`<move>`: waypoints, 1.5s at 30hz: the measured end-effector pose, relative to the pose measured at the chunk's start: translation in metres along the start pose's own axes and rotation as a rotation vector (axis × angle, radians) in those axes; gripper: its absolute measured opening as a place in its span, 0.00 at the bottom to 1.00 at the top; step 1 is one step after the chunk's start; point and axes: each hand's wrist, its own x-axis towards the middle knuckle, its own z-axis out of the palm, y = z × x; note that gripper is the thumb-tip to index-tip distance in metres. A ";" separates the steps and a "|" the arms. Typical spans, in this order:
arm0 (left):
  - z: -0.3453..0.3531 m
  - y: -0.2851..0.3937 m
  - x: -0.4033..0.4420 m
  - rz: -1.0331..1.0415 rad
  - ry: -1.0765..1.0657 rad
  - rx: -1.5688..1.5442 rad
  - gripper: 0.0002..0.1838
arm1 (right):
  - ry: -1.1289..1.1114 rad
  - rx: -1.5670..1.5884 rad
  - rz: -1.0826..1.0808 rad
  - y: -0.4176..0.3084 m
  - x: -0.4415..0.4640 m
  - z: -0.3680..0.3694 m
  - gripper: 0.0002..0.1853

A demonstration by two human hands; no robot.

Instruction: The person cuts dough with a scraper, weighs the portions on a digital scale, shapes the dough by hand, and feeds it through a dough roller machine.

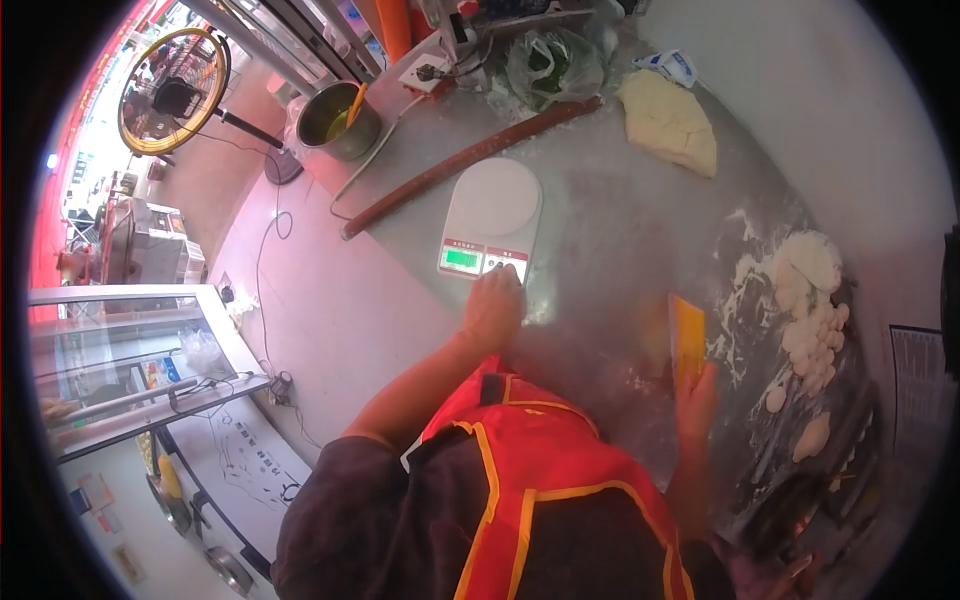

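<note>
A white kitchen scale [494, 205] with a lit green display lies on the metal worktop. My left hand [495, 308] is at its front edge, fingers curled and a fingertip on the button panel; I see nothing held in it. Over on the right, my right hand [697, 393] grips a yellow dough scraper [687, 338], its blade upright and partly smeared by motion. A large slab of dough [669, 122] rests at the back right. Several small dough pieces [815, 340] lie among scattered flour beyond the scraper.
Behind the scale a long brown rolling pin [470, 160] lies diagonally. A metal pot [340, 122], a power strip [428, 75] with cords and a plastic bag of greens [550, 68] stand along the back. A fan [174, 92] is at the far left.
</note>
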 end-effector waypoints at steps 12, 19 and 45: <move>0.024 0.054 -0.002 0.353 -0.219 -0.323 0.22 | 0.098 0.747 0.232 0.034 0.002 -0.007 0.17; 0.048 0.093 0.037 0.286 -0.212 -0.418 0.31 | 0.412 1.228 0.558 0.053 -0.030 0.002 0.26; 0.127 0.262 0.136 1.245 -0.452 -0.226 0.39 | 0.863 1.284 0.845 0.082 -0.132 0.001 0.23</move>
